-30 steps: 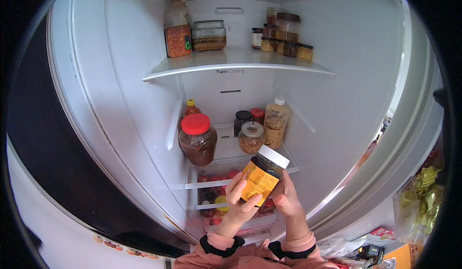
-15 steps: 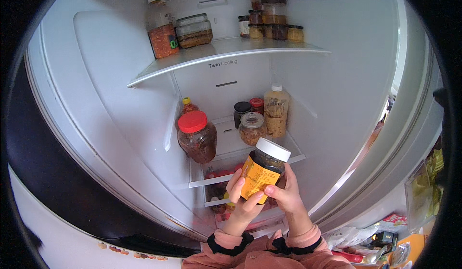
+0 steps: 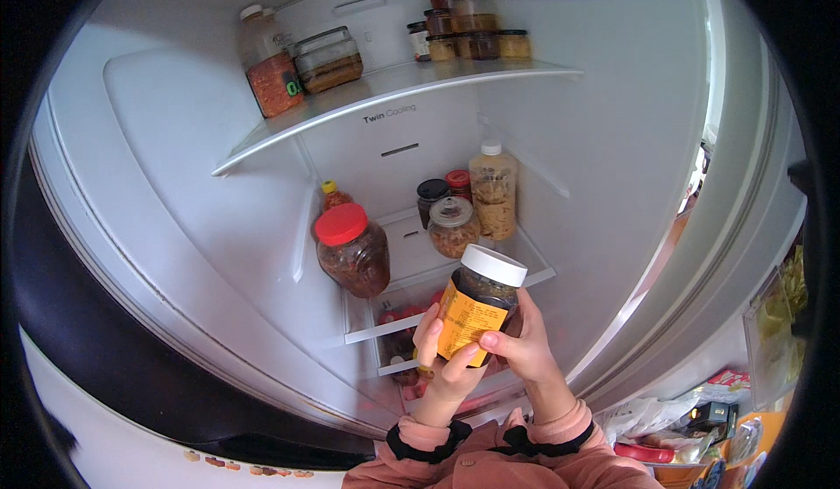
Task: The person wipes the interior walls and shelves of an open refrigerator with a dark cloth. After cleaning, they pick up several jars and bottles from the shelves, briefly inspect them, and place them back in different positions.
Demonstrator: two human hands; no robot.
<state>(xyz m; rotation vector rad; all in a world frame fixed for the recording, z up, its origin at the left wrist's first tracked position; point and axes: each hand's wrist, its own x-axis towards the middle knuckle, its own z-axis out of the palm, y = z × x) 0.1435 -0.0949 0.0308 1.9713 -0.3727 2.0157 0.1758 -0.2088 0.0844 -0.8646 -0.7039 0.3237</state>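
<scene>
Both of my hands hold one dark jar (image 3: 477, 314) with a white screw lid and a yellow printed label, tilted in front of the open fridge. Fingers of my left hand (image 3: 444, 358) grip its lower left side. My right hand (image 3: 525, 345) wraps the right side, its thumb pressed on the label. Just beyond the jar, on the lower shelf, stand a round glass jar (image 3: 454, 229) with a glass lid, a white-capped bottle (image 3: 494, 193), a black-lidded jar (image 3: 430, 202) and a red-lidded jar (image 3: 458, 183). A large jar with a red lid (image 3: 353, 253) stands to the left.
The upper glass shelf (image 3: 394, 87) carries a bottle with red contents (image 3: 273, 73), a square glass jar (image 3: 329, 60) and several small stacked jars (image 3: 477, 43). Drawers with red items lie below. The fridge door (image 3: 744, 192) stands open at right, with packages (image 3: 674, 423) beyond it.
My view has shifted slightly, so the fridge's upper contents sit further left and appear tilted. Both hands keep their hold on the jar, which has barely moved.
</scene>
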